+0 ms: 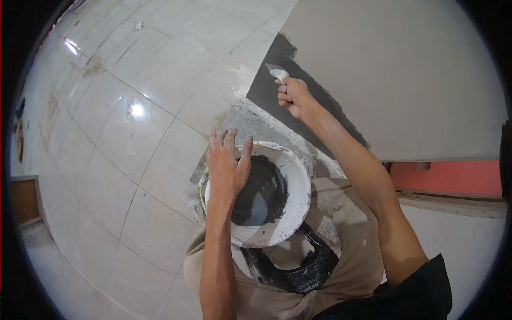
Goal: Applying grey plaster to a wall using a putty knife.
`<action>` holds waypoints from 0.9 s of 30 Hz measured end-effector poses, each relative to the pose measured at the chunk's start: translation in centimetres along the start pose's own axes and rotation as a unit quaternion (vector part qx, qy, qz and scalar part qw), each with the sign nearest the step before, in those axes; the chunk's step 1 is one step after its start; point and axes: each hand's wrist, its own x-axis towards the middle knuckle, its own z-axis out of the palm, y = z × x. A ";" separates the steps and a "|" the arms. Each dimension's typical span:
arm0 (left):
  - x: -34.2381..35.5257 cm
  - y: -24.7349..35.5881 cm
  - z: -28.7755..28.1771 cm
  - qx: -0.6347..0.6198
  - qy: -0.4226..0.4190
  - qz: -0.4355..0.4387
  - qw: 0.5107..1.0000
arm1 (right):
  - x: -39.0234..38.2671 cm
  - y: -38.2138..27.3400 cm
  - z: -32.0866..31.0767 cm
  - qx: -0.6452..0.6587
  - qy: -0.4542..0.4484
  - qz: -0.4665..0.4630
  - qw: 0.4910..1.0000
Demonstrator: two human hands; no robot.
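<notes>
My right hand (292, 96) is closed round the handle of a small putty knife (277, 71), its metal blade smeared with pale material. The blade is at the edge of a pale grey wall (394, 74), over a band of dark grey coating (269, 88). Between my knees stands a white bucket (300, 184) with dark grey paste (261, 194) inside and dried smears round its wall. My left hand (228, 160) lies over the bucket's left rim with fingers stretched out, holding nothing. Whether its palm presses on the rim is hidden.
A black smeared plastic piece with an opening (301, 274) sits between my legs, behind the bucket. Dusty glossy tiles (154, 149) cover the floor at left. A pink-red surface (453, 178) shows below the wall's right end. White splatters mark the wall's foot.
</notes>
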 end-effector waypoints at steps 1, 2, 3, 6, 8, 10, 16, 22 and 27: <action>0.0 0.2 0.2 -0.003 -0.002 0.002 1.000 | 1.3 0.0 -1.0 0.024 0.014 0.022 0.999; 0.0 0.1 0.1 0.004 0.001 -0.002 1.000 | 2.0 -0.2 -0.9 0.050 0.022 0.047 0.997; 0.1 0.0 0.0 0.009 0.003 -0.005 1.000 | 2.5 -0.4 -1.0 0.050 0.019 0.047 0.997; -0.1 -0.2 -0.1 0.018 -0.002 -0.009 1.000 | 2.5 -1.2 -0.9 -0.008 0.036 0.007 0.999; -0.2 -0.1 -0.4 0.016 -0.002 -0.008 1.000 | 1.2 -3.2 -0.5 0.029 0.024 -0.016 0.999; -0.1 -0.3 -0.1 0.014 -0.005 -0.009 1.000 | 0.5 -3.6 -0.8 0.023 0.023 -0.030 0.999; -0.1 -0.4 -0.5 0.021 0.008 -0.008 1.000 | -4.9 -0.8 -0.3 -0.006 -0.033 -0.130 0.991; 0.0 0.0 0.0 0.002 -0.004 -0.003 1.000 | -1.9 3.1 -1.4 -0.044 -0.036 0.041 0.998; -0.3 -0.8 0.2 0.017 -0.003 -0.005 1.000 | 4.7 6.5 -0.3 0.142 -0.032 0.144 0.979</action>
